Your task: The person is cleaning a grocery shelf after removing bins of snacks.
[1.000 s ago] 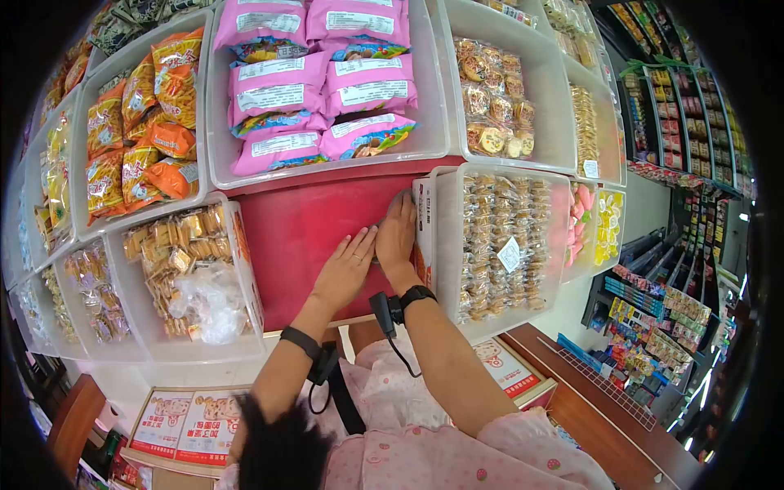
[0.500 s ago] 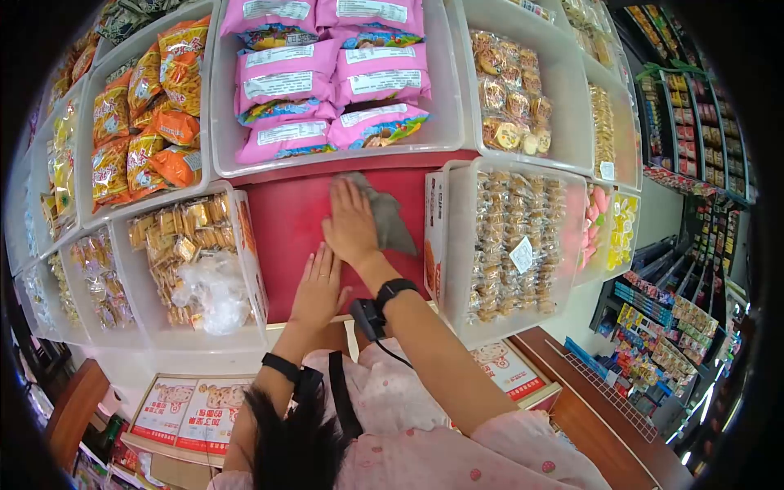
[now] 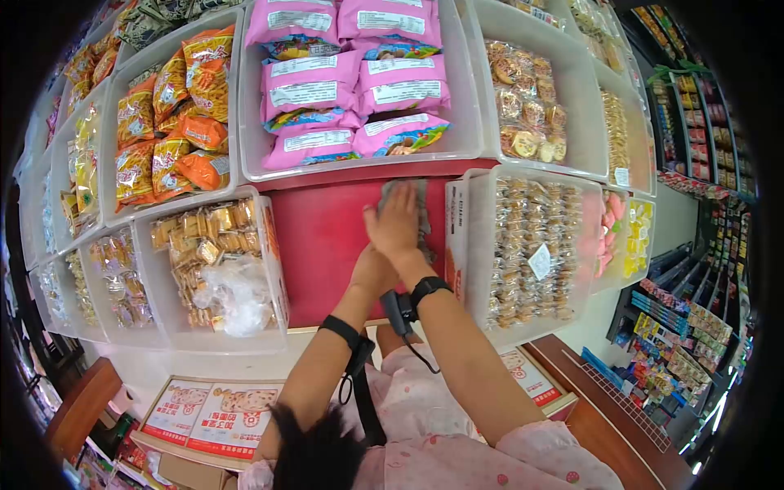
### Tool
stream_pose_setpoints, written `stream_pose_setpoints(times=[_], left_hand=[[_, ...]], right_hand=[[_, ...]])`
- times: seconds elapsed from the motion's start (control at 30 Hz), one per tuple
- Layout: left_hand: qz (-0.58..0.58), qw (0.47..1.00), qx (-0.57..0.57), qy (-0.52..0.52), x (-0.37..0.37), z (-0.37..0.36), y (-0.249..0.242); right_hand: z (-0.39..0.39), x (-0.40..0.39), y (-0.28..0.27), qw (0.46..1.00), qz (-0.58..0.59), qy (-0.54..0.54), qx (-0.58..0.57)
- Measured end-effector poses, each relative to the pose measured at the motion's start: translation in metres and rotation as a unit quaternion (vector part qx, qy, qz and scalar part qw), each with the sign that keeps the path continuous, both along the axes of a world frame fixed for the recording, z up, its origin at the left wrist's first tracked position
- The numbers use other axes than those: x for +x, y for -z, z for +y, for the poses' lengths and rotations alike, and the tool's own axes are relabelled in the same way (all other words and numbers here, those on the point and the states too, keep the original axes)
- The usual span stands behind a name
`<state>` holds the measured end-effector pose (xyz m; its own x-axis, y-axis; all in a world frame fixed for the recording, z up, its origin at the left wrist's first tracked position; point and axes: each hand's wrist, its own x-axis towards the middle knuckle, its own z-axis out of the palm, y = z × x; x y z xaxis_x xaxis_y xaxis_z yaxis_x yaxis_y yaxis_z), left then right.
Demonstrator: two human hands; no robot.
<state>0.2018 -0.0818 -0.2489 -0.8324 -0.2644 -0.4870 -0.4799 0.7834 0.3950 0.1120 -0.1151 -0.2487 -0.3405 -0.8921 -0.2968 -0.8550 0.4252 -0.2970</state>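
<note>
One grey cloth (image 3: pixel 423 206) on the red counter (image 3: pixel 318 237), under right hand (image 3: pixel 397 219). Right fingers extended, unclenched; left hand (image 3: pixel 373 271): fingers hidden, can't tell. Cloth probably light, limp, bunches easily; best hold: exposed right edge.

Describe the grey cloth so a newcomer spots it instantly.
Find the red surface between two translucent bins of wrapped snacks, mid-view. Toward its far right corner, the grey cloth lies partly under the person's right hand, its edges showing past the fingers. Unlike the red surface below and the printed white carton to its right, it is plain grey fabric.
</note>
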Motion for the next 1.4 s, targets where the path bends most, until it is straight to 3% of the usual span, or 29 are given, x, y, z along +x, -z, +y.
stream_pose_setpoints(times=[0.07,0.2,0.33,0.43,0.47,0.57,0.63,0.7,0.73,0.9,1.0,1.07,1.1,1.17,1.23,1.27,1.37,1.4], left_hand=[[0.249,0.943,-0.039,-0.218,0.034,0.016,-0.002],[0.113,0.961,-0.012,-0.253,0.093,0.011,-0.014],[0.020,0.966,-0.017,-0.257,0.103,0.010,-0.024],[0.135,0.950,0.063,-0.274,0.084,0.022,-0.027],[0.155,0.957,0.003,-0.245,0.078,0.033,-0.029],[0.165,0.953,-0.026,-0.251,0.079,0.039,-0.020],[0.142,0.959,0.029,-0.245,0.086,0.016,-0.026],[0.100,0.963,-0.001,-0.249,0.087,-0.007,-0.020],[0.101,0.963,-0.081,-0.238,0.088,-0.017,-0.017],[0.094,0.951,-0.105,-0.276,0.096,-0.034,0.021],[0.021,0.962,-0.083,-0.260,0.085,-0.023,0.001],[0.101,0.907,0.061,-0.405,0.087,-0.002,0.004],[0.063,0.920,0.106,-0.371,0.095,0.015,0.013],[0.115,0.964,0.000,-0.240,0.097,0.054,0.001],[0.118,0.968,-0.022,-0.221,0.094,0.084,-0.005],[0.011,0.965,0.109,-0.236,0.087,0.078,-0.020],[0.005,0.972,0.073,-0.223,0.087,0.055,-0.025],[0.098,0.961,0.007,-0.258,0.087,0.039,-0.026]], right_hand=[[-0.005,0.044,-0.010,0.994,-0.089,-0.052,-0.017],[-0.026,0.106,0.005,0.955,-0.188,-0.220,-0.063],[-0.008,0.085,0.004,0.931,-0.169,-0.305,-0.104],[0.032,0.054,0.003,0.953,-0.150,-0.241,-0.102],[0.040,0.047,0.002,0.953,-0.150,-0.243,-0.104],[0.034,0.041,0.003,0.956,-0.158,-0.209,-0.135],[0.013,0.046,0.000,0.960,-0.102,-0.232,-0.119],[-0.023,0.056,0.006,0.951,-0.106,-0.262,-0.121],[-0.039,0.062,0.010,0.940,-0.111,-0.298,-0.121],[-0.062,0.079,0.019,0.926,-0.099,-0.336,-0.140],[-0.052,0.084,0.018,0.929,-0.073,-0.326,-0.157],[-0.033,0.090,0.013,0.920,-0.076,-0.371,-0.095],[-0.018,0.091,0.010,0.919,-0.076,-0.375,-0.096],[0.025,0.090,0.013,0.901,-0.090,-0.404,-0.132],[0.058,0.081,0.027,0.894,-0.129,-0.411,-0.127],[0.062,0.073,0.016,0.885,-0.166,-0.418,-0.121],[0.031,0.046,0.001,0.901,-0.077,-0.424,-0.050],[0.014,0.040,0.006,0.923,-0.082,-0.366,-0.085]])
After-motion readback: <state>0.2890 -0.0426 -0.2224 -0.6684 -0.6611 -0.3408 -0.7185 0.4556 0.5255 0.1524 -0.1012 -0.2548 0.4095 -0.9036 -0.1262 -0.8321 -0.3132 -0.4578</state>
